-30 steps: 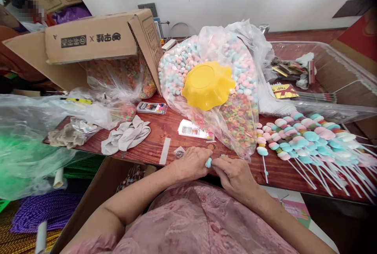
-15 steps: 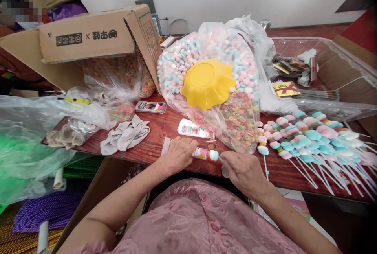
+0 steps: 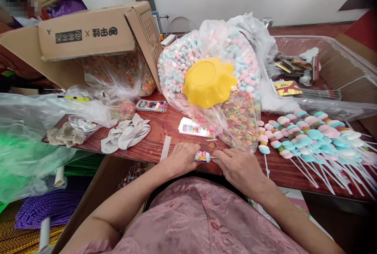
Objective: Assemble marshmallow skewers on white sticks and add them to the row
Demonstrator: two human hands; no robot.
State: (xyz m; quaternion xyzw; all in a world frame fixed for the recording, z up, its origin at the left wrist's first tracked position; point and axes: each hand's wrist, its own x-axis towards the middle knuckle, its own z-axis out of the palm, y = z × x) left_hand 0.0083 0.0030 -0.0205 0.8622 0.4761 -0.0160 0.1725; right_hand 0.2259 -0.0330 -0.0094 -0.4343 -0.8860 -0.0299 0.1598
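At the front edge of the red-brown table (image 3: 159,140), my left hand (image 3: 181,159) is closed around a candy skewer (image 3: 202,156) whose pink and blue sweets stick out between my hands. My right hand (image 3: 235,165) pinches the skewer's thin stick from the right side. Just behind my hands stands a big clear bag of pastel sweets and coloured rings (image 3: 235,89), with a yellow wavy-edged bowl (image 3: 208,82) lying on it. A pile of finished candy skewers (image 3: 309,136) lies on the table to the right.
A tipped cardboard box (image 3: 94,35) with bags of coloured candy sits at back left. Grey gloves (image 3: 126,136), sticker sheets (image 3: 196,129), a small packet (image 3: 151,105) and clear plastic bags (image 3: 44,116) lie on the left. A clear tray (image 3: 338,69) holds wrappers at right.
My hands drew apart half a second ago, showing more of the skewer, and have closed in again; less of the candy shows between them now.
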